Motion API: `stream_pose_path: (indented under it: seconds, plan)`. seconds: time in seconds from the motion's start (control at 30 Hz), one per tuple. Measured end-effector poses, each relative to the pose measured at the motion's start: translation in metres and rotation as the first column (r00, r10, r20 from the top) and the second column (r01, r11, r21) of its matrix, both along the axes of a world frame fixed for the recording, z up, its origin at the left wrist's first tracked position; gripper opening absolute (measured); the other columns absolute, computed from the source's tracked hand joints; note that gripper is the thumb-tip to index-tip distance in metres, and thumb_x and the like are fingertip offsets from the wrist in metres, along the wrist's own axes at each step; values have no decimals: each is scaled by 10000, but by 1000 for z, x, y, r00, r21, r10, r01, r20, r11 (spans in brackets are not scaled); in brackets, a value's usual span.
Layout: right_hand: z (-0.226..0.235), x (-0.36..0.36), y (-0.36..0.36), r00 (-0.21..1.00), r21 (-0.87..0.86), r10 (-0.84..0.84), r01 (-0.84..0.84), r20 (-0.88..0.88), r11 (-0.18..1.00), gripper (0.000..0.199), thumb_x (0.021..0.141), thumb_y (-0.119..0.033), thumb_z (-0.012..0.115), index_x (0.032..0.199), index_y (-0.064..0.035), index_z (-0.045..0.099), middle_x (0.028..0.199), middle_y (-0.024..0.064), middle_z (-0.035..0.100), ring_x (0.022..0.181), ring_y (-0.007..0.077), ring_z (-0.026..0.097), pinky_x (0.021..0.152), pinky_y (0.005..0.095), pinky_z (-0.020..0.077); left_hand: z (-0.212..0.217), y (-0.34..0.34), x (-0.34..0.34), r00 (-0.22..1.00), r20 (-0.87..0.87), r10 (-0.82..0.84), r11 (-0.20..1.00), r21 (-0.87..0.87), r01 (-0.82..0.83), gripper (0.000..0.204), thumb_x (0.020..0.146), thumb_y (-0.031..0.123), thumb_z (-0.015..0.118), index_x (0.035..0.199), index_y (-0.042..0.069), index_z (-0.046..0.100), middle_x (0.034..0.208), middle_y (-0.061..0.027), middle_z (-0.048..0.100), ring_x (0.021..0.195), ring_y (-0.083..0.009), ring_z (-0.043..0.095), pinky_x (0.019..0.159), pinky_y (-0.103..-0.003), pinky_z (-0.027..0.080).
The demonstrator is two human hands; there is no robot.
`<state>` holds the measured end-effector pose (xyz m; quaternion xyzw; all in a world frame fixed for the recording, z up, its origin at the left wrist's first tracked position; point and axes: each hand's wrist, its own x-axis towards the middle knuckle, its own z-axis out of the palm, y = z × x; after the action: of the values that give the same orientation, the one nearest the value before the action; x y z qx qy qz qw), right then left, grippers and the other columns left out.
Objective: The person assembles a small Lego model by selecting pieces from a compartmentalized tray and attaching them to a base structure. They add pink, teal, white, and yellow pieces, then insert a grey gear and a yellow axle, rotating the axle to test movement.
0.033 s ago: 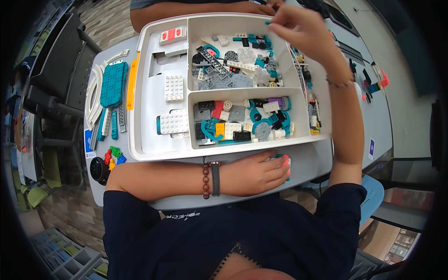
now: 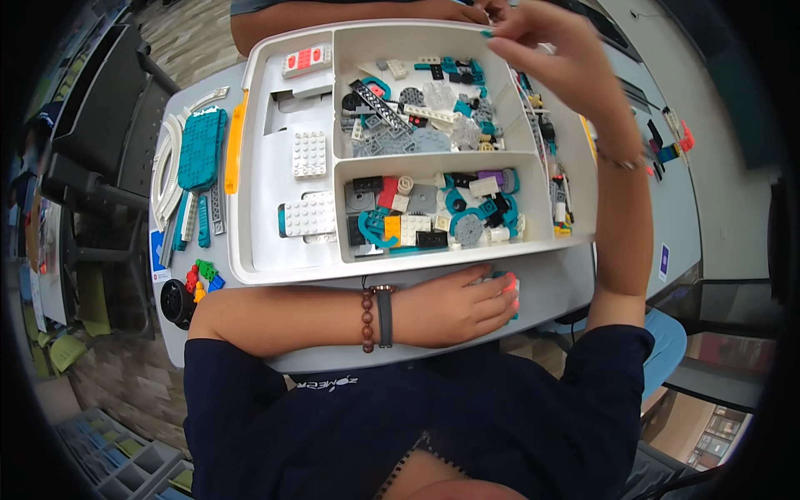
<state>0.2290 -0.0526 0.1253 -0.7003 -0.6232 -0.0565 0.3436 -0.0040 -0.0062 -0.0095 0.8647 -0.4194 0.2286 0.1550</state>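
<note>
My right hand [image 2: 554,54] is raised over the far right corner of a white sorting tray [image 2: 283,268]. Its thumb and fingers pinch a small teal piece [image 2: 487,34]. Close to the table's near edge, my left hand [image 2: 454,310] curls over a block build [image 2: 513,292] with pink-red and teal parts, mostly hidden under the palm and fingers. Building pieces in teal, grey, black and white fill the tray's far compartment, among them a grey gear plate [image 2: 429,142]. The near compartment holds more bricks, including a round grey plate [image 2: 469,231].
Left of the tray lie a teal studded plate [image 2: 202,150], curved white tracks [image 2: 167,158], a black wheel [image 2: 176,303] and small coloured figures [image 2: 200,279]. Another person's arm [image 2: 350,17] rests beyond the tray. Farther right sits a pink, black and blue build [image 2: 671,146].
My right hand has shifted slightly to the right, the teal piece still between its fingertips. The tray sits a touch farther away. My left hand has barely moved.
</note>
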Motion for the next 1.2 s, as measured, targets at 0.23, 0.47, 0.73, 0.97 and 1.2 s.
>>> stream_pose_path:
  seconds: [0.23, 0.47, 0.73, 0.97, 1.2]
  plan:
    - [-14, -116, -116, 811, 249, 113, 41, -575, 968, 347, 615, 100, 722, 946, 31, 643, 847, 109, 664, 811, 138, 612, 707, 254, 471, 3, -3, 3, 1000, -8, -19, 999, -29, 19, 351, 751, 108, 564, 1096, 42, 582, 1046, -88, 513, 1063, -235, 528, 894, -346, 462]
    - [-112, -145, -168, 471, 111, -96, 392, -877, 913, 191, 726, 52, 668, 915, 27, 658, 945, 138, 640, 880, 178, 619, 775, 269, 496, 7, -4, 4, 999, -26, -25, 999, 23, 25, 384, 721, 94, 600, 1104, 66, 593, 1059, -58, 549, 1032, -212, 543, 865, -356, 454]
    - [-126, -152, -164, 219, -37, -144, 428, -965, 903, 175, 767, -12, 675, 930, 41, 642, 865, 93, 652, 792, 113, 619, 721, 227, 499, 4, -7, 4, 1000, 10, -18, 1000, 17, 17, 459, 639, 100, 650, 1094, 59, 604, 982, -62, 577, 904, -206, 561, 754, -326, 469]
    - [-130, -155, -170, 108, -34, -80, 380, -991, 925, 184, 781, -72, 678, 913, 45, 625, 786, 74, 648, 666, 81, 598, 600, 196, 485, 5, -8, 4, 999, -30, -26, 999, -25, 25, 447, 618, 77, 649, 1062, 36, 607, 988, -81, 578, 889, -226, 570, 751, -346, 480]
    - [-127, -153, -166, 111, -192, -234, 296, -966, 936, 219, 794, -126, 676, 911, 47, 611, 758, 59, 632, 628, 64, 575, 548, 180, 468, 7, -8, 4, 997, -77, -29, 999, -33, 27, 410, 628, 76, 656, 1031, 27, 601, 1002, -88, 574, 898, -232, 570, 778, -359, 481]
